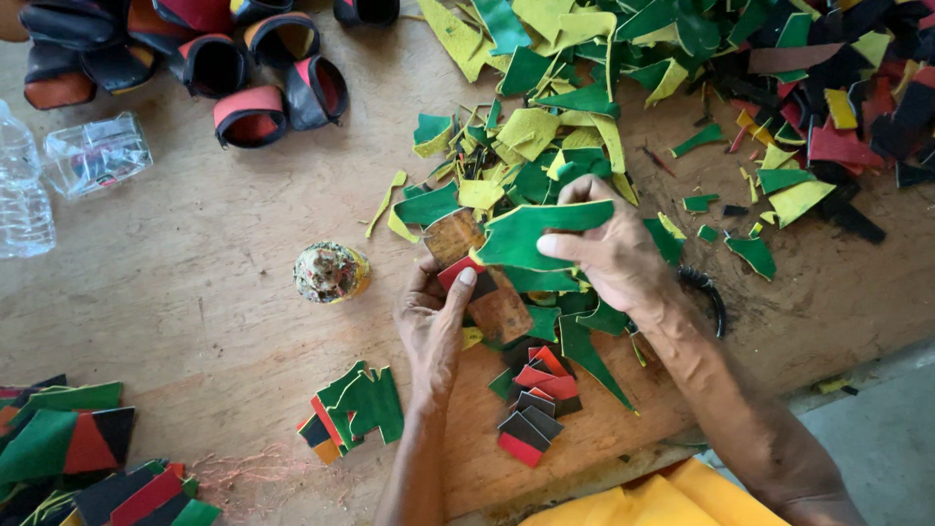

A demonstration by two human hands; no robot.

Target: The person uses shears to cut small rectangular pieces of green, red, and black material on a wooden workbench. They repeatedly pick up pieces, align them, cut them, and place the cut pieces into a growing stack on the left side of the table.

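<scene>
Right hand (609, 255) partly hides the green scrap (541, 234) it pinches.

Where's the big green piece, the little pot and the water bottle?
green piece (531, 234), head view, on its middle.
pot (331, 272), head view, on its top.
bottle (19, 200), head view, on its clear side.

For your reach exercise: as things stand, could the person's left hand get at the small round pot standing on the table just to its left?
Probably yes. The pot stands on bare table beside the left hand, with nothing between them. But that hand already holds small red and brown pieces, so it would likely have to put them down first.
</scene>
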